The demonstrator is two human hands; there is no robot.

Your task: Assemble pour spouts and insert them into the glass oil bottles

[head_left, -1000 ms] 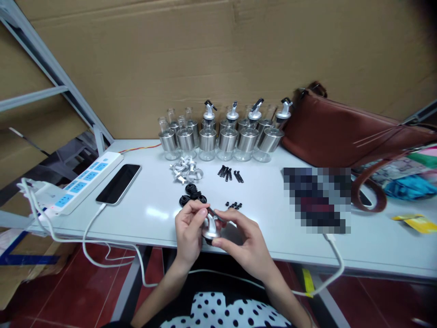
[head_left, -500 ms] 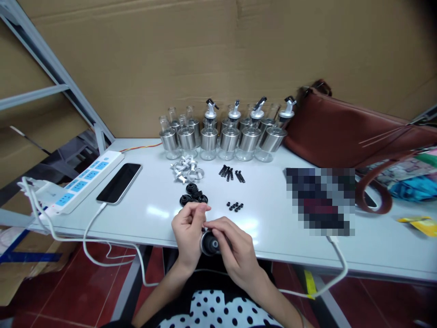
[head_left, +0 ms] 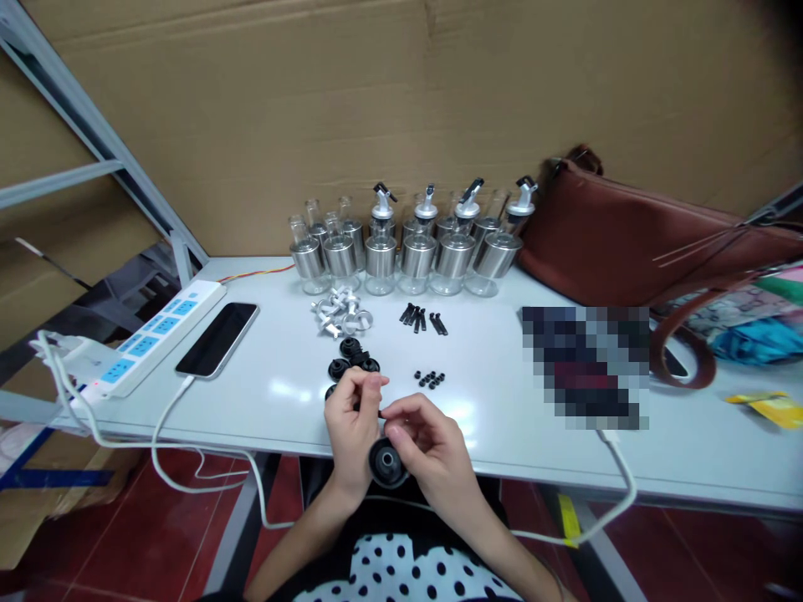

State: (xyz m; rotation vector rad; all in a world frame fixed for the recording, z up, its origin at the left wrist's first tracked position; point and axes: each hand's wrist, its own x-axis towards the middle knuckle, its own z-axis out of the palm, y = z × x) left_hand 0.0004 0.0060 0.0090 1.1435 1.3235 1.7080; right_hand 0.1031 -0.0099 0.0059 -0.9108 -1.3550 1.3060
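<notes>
Near the table's front edge, both hands are closed around a bottle pourer, whose round black stopper base (head_left: 387,462) faces up toward me. My left hand (head_left: 350,426) grips it from the left, and the fingers hide most of its upper part. My right hand (head_left: 432,447) pinches with thumb and forefinger at the right side of the same pourer. A thin dark bit shows between the fingertips, too small to make out. Just beyond the left hand lie several black ribbed stoppers (head_left: 350,348). Small black caps (head_left: 430,380) are scattered past the right hand.
Silver pourer spouts (head_left: 342,312) and black levers (head_left: 421,318) lie mid-table. Behind them stand glass bottles with steel bands (head_left: 380,255), some topped with pourers. A phone (head_left: 218,339) and power strip (head_left: 154,339) are left; a brown bag (head_left: 627,234) and blurred item (head_left: 583,364) right.
The pourer has turned so that more of its black base shows. My right fingers have shifted slightly up and curled more. The whole view has moved a little.
</notes>
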